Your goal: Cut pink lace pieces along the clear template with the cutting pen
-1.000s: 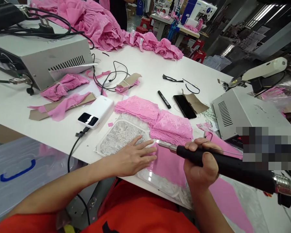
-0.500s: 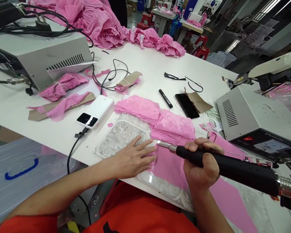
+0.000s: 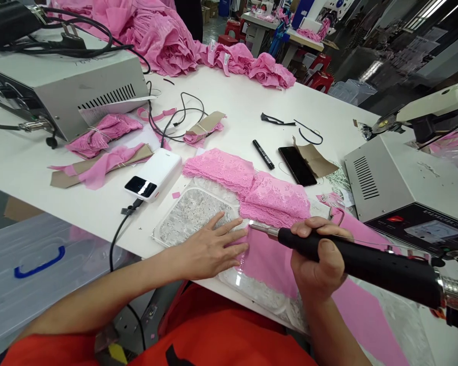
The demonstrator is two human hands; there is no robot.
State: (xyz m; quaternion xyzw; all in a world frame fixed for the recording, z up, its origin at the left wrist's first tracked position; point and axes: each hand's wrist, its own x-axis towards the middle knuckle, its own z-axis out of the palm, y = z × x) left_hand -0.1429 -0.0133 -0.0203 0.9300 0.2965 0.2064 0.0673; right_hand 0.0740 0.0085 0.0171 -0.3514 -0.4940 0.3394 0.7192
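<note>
My left hand [image 3: 213, 250] lies flat with its fingers spread, over the clear plastic board [image 3: 189, 211] and the left edge of a flat pink fabric piece [image 3: 269, 262]. In my right hand [image 3: 320, 259] is a handheld ultrasonic welder [image 3: 381, 264] with a black barrel grip. Its slim metal tip points left and is at the fabric's upper left corner, close to my left fingertips. Whether the tip presses on the cloth, I cannot tell. Folded pink lace [image 3: 277, 198] lies just beyond the tip.
A white power bank [image 3: 154, 175] with a cable lies left of the board. Beyond the lace are a black marker [image 3: 263, 154] and a phone [image 3: 297, 166]. Grey generator boxes stand left [image 3: 68, 86] and right [image 3: 416, 178]. Pink garments [image 3: 160, 40] are heaped at the back.
The whole view has shifted slightly, so things appear a little further right. Both hands and the welder keep nearly the same place relative to the fabric.
</note>
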